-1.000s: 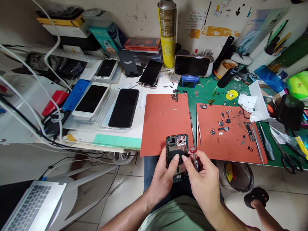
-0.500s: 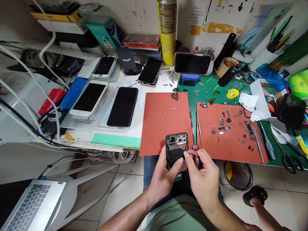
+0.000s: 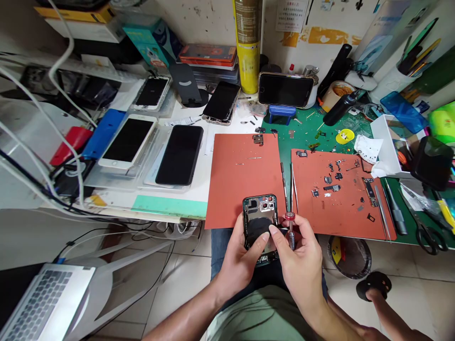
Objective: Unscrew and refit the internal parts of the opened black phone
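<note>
My left hand grips a stripped phone housing from its left side, thumb lying across the inside. The housing tilts towards me over my lap, with camera holes at its top right and a dark round pad in the middle. My right hand keeps a small screwdriver with a red cap in its fingers, shaft pointing down. That hand's thumb also presses on the housing's right part. The screwdriver's tip is hidden. Tweezers and a thin metal tool lie just beyond.
Small phone parts are spread over the right brown mat. The left brown mat bears tiny pieces. Several phones, including a black one, lie at left. Scissors rest at right; a bin stands below.
The view has shifted slightly. My right thumb has moved a little left over the housing, and the screwdriver stays in my right hand.
</note>
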### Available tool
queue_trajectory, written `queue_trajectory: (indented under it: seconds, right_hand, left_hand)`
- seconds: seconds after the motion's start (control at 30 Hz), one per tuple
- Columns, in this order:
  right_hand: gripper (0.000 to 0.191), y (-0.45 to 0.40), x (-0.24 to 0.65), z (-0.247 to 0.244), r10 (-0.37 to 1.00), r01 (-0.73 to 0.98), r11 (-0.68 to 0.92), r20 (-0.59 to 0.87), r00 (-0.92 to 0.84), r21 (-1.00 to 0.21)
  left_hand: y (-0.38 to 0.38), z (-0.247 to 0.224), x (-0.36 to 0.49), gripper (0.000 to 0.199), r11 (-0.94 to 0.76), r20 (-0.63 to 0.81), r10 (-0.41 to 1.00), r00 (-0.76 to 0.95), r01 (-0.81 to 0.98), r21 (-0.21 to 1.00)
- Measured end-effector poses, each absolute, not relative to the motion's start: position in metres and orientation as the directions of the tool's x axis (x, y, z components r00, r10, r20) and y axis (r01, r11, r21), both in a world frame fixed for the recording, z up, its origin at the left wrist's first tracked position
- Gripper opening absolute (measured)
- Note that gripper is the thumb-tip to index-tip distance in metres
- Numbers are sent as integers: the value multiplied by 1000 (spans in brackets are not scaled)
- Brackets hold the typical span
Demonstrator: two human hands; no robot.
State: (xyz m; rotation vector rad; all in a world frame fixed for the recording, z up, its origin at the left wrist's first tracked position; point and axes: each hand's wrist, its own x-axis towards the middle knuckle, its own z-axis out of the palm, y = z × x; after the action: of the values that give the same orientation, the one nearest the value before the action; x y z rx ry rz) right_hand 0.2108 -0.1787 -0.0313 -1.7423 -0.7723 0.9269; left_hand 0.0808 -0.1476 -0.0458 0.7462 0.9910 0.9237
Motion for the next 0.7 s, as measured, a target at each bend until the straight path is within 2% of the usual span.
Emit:
queue_trajectory:
  seconds: [0.17,0.37,0.57,0.7]
  right_hand:
    - [44,-177,211,-28,818,6,-360,-312,483,-933]
    - [38,-173,212,-28,828,-99,-328,-337,448,-939]
    - [38,-173,212,-24,846,-107,-305,-321,426,-946]
    - [42,-176,213,-23,843,-87,-314,-320,433,-945]
  left_hand:
    - [-147,-41,84,48,426,-360,900,248,-319,846]
    - [-143,-26,88,42,408,-345,907,242,-304,861]
    - [-129,-17,93,37,396,-394,918,43,-144,907]
    - [-126,-16,95,34,376,-378,925,-17,-74,924]
